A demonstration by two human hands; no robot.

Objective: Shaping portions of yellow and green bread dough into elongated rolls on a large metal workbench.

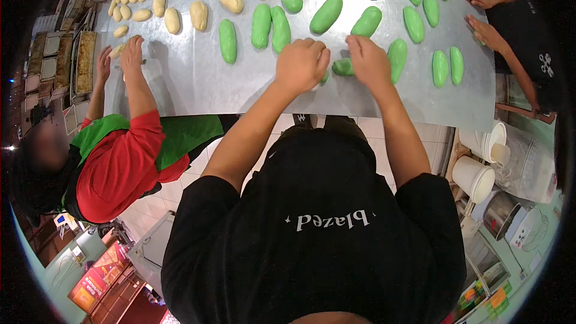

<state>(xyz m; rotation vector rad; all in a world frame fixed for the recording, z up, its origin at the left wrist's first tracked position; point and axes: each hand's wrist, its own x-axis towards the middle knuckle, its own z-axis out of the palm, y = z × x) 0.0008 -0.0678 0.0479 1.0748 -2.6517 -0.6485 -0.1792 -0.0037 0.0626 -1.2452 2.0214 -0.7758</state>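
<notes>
A short, rounded piece of green dough (343,67) is seen on the smooth grey metal table (198,87), in the gap between the two hands, near the table's near edge. From this piece, directions are given by the clock. At nine o'clock, the left hand (303,63) is held palm down with bent fingers; a sliver of green dough (324,77) is partly hidden beneath it. At three o'clock, the dough's end is met by the right hand (369,60), its fingers pointed down. Whether either hand is clenched on dough cannot be told.

Beyond the right hand, a long green dough roll (397,60) is found at three o'clock. Two side-by-side green rolls (261,26) are placed at ten o'clock, and cream-coloured oval dough pieces (199,16) are scattered farther out that way. At eight o'clock, a co-worker in a red shirt (120,171) is seen; white plastic buckets (474,177) are stood at four o'clock.
</notes>
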